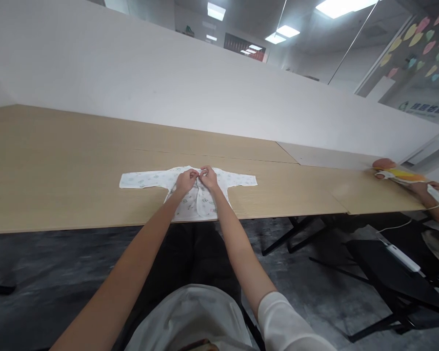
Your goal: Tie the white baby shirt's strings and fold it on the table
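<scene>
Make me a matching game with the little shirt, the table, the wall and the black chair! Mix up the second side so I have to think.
Things:
1. little shirt
2. table
3. wall
4. black chair

Where or how:
A. plain white, standing along the far edge of something flat
B. at the lower right, with a long white bar on its seat
C. printed with little pictures, with the left hand and right hand at its front
D. light wood colour, with clothing spread on top

Right pairs: 1-C, 2-D, 3-A, 4-B
</scene>
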